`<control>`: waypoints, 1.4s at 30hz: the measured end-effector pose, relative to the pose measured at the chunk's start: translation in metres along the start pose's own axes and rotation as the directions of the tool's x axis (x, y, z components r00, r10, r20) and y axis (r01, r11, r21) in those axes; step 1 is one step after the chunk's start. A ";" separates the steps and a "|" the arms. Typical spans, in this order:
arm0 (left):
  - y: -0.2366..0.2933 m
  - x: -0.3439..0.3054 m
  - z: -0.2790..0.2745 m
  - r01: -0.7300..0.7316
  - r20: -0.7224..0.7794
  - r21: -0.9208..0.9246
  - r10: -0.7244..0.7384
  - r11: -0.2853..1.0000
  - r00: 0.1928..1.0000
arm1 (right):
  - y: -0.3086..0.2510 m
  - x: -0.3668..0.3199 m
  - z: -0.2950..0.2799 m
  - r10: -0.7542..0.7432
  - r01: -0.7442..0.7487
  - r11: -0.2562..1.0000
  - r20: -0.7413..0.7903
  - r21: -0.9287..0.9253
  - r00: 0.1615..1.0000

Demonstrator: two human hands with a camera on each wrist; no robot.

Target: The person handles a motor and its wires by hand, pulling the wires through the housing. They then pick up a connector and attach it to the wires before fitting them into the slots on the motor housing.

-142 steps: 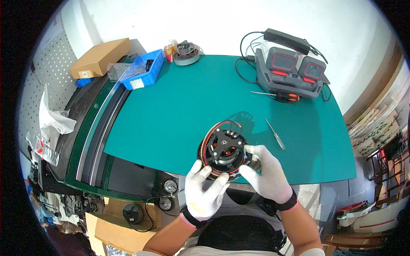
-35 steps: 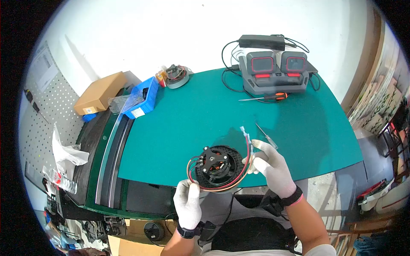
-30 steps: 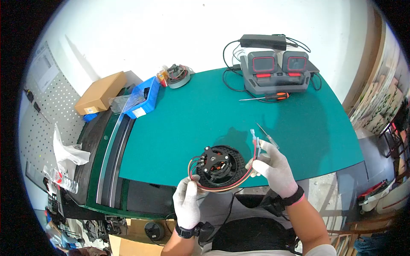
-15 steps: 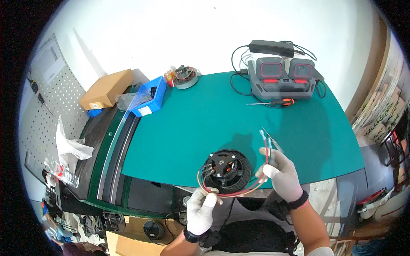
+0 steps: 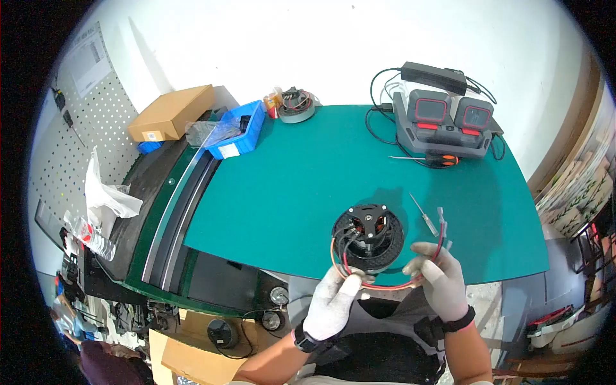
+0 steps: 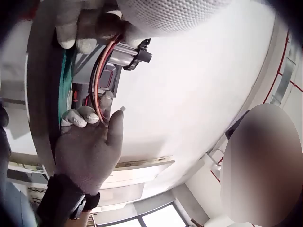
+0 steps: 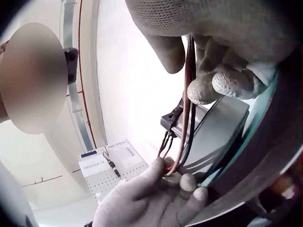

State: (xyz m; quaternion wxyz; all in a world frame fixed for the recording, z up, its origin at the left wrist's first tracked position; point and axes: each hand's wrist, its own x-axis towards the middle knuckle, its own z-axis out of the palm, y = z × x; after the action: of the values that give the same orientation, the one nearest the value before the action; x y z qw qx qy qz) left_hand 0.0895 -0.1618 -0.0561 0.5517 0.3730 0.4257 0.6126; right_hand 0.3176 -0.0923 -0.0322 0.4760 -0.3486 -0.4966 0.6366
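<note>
A round black motor [image 5: 367, 239] lies on the green mat [image 5: 308, 179] near its front edge. A bundle of red and orange wires [image 5: 385, 287] loops from it toward me. My left hand [image 5: 333, 301] pinches the wires just in front of the motor. My right hand [image 5: 439, 279] grips them further along, and the wire ends [image 5: 441, 217] with clear sleeves stick up above it. In the left wrist view the left fingers [image 6: 90, 38] curl round the wires [image 6: 97, 90]. In the right wrist view the right fingers [image 7: 222, 80] clamp the wires [image 7: 187, 118].
A small screwdriver [image 5: 423, 215] lies right of the motor. At the back right sit an orange-handled screwdriver [image 5: 436, 159], a grey charger dock [image 5: 446, 122] and a power adapter [image 5: 433, 69]. A blue bin [image 5: 234, 128], a cardboard box [image 5: 170, 112] and a wire spool [image 5: 295, 106] stand back left.
Both hands earlier held the motor itself; now they hold its wires. Over the last second the loop has been drawn out in front of the motor, and the head view has shifted.
</note>
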 end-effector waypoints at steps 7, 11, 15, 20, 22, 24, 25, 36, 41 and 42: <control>0.012 0.004 -0.004 -0.067 0.155 -0.016 0.069 0.998 0.985 | -0.004 -0.057 -0.020 0.112 -0.106 0.993 0.201 -0.042 0.973; 0.031 0.017 -0.003 -0.075 0.049 -0.153 0.083 0.985 0.995 | 0.019 -0.073 -0.038 0.030 -0.047 0.994 0.168 0.099 0.985; 0.041 0.028 -0.009 0.046 0.065 -0.263 -0.030 0.964 0.997 | 0.027 -0.075 -0.062 -0.009 0.020 0.994 -0.103 0.106 0.995; 0.052 0.035 -0.002 0.149 0.111 -0.372 -0.116 0.916 0.987 | 0.012 -0.074 -0.058 -0.131 0.078 0.968 -0.216 -0.239 0.967; 0.053 0.038 0.004 0.172 0.097 -0.273 -0.151 0.946 0.984 | 0.009 -0.071 -0.055 -0.271 0.161 0.919 -0.279 -0.361 0.921; 0.052 0.038 0.009 0.155 0.083 -0.263 -0.137 0.952 0.987 | 0.003 -0.066 -0.048 -0.305 0.207 0.902 -0.220 -0.379 0.926; 0.052 0.038 0.011 0.143 0.069 -0.249 -0.129 0.958 0.989 | 0.000 -0.063 -0.043 -0.334 0.249 0.886 -0.165 -0.390 0.928; 0.050 0.044 -0.003 0.131 0.061 -0.112 -0.125 0.985 0.990 | -0.028 0.044 0.034 -0.401 0.463 0.505 0.278 -0.728 0.873; 0.047 0.040 0.001 0.142 0.002 -0.114 -0.142 0.983 0.990 | -0.017 0.079 0.045 -0.388 0.527 0.667 0.359 -0.526 0.849; 0.047 0.039 -0.001 0.163 0.008 -0.224 -0.166 0.961 0.986 | -0.015 0.080 0.048 -0.367 0.492 0.683 0.328 -0.540 0.870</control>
State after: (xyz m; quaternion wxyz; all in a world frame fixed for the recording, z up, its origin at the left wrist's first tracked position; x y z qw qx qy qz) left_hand 0.0675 -0.1241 -0.0128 0.6369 0.2686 0.3862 0.6108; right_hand 0.2532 -0.0297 -0.0033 0.4240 -0.2921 -0.7857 0.3429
